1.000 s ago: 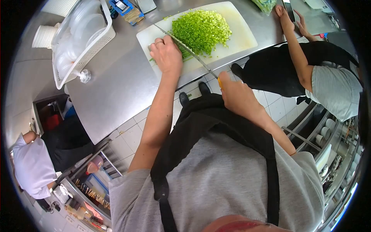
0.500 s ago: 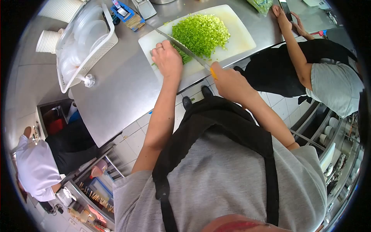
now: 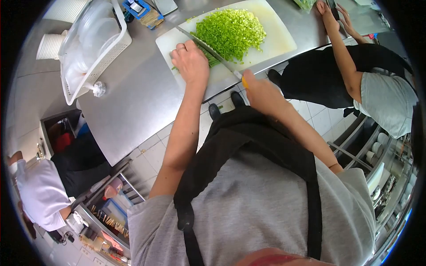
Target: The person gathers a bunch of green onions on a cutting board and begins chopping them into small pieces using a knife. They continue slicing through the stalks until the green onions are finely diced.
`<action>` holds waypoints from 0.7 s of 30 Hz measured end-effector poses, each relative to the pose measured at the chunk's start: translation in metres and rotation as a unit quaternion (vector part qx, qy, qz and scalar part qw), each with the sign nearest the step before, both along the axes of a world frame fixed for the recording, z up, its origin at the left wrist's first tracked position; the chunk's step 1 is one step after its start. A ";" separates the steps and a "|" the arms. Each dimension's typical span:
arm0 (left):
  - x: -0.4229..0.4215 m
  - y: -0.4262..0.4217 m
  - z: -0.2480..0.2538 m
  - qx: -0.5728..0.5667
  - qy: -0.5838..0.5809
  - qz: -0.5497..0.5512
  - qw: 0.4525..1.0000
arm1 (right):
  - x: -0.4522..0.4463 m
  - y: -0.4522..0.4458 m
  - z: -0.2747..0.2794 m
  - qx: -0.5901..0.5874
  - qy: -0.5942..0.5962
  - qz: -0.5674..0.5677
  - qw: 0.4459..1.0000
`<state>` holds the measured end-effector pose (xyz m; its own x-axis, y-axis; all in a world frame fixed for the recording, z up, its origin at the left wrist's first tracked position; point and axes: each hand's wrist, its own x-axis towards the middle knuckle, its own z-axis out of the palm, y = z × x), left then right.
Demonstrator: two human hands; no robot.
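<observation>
My left hand [image 3: 190,62], a ring on one finger, presses with bent fingers on long green stalks [image 3: 210,58] lying on a white cutting board [image 3: 279,37]. In my right hand [image 3: 262,92] is the yellow handle of a knife [image 3: 222,60]. Its long blade crosses the board slantwise, right beside the fingers of my left hand, between them and a pile of chopped greens [image 3: 230,32]. Part of the stalks is hidden under my left hand.
A white basket [image 3: 101,57] of clear plastic lids stands left on the steel table [image 3: 128,99], near stacked cups [image 3: 49,44] and a blue box [image 3: 143,12]. One person at right holds a phone [image 3: 332,9]; another person [image 3: 42,190] is at lower left.
The knife and my right hand have shifted slightly left and up since the earliest frame. My left hand stays on the stalks. The person at lower left has moved an arm.
</observation>
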<state>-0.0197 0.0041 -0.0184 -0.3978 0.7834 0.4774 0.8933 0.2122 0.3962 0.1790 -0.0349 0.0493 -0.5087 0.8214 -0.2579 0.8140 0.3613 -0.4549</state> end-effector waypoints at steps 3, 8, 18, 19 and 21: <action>-0.002 0.001 -0.002 0.005 -0.006 0.000 1.000 | -0.004 0.002 -0.001 0.008 0.016 -0.003 1.000; -0.003 0.000 -0.002 0.010 -0.004 0.005 1.000 | 0.000 -0.013 0.046 0.004 -0.022 0.018 1.000; -0.002 0.000 0.001 -0.007 -0.006 0.005 1.000 | 0.005 -0.023 0.034 -0.029 -0.057 0.005 0.998; -0.001 -0.001 0.000 -0.009 -0.007 0.001 1.000 | 0.003 -0.018 0.022 -0.018 -0.022 0.003 1.000; 0.001 -0.002 -0.003 -0.001 -0.009 0.003 1.000 | -0.006 -0.003 0.007 -0.017 -0.004 0.007 1.000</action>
<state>-0.0189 0.0021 -0.0214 -0.4110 0.7821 0.4684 0.8847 0.2182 0.4119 0.1734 -0.0380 0.0561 -0.5181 0.8047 -0.2900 0.8123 0.3566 -0.4615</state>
